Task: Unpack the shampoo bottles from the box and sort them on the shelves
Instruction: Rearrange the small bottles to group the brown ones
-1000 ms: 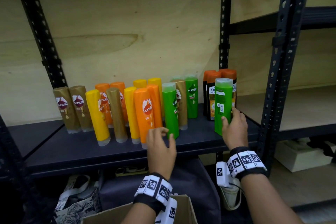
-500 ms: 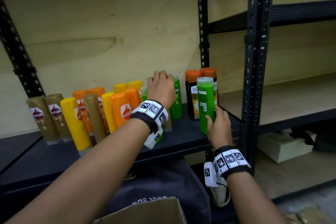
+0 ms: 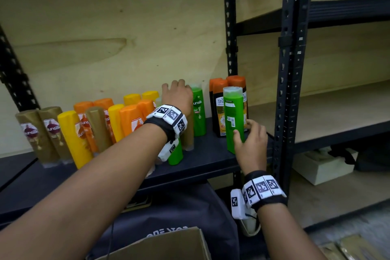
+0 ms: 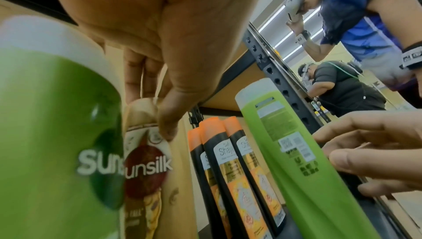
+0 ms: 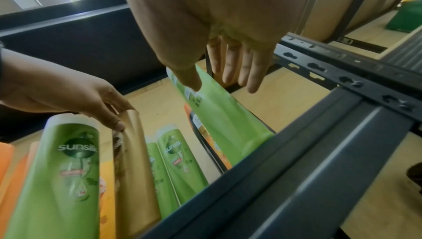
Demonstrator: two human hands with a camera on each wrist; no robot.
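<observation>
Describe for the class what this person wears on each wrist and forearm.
Both forearms are bare, without sleeves. The left hand and right hand each have a black wristband carrying white square tiles printed with black pixel-pattern markers. A white box-shaped unit, also marked, hangs under each wrist.

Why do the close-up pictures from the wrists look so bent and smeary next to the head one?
Head view: evenly lit and sharp, shelf posts slightly bowed. Left wrist view: the nearest green bottle is huge and soft, its logo blurred; the left hand looms. Right wrist view: shelf rail stretched by the wide lens, bottles at lower left smeared, ceiling lights glaring.
</observation>
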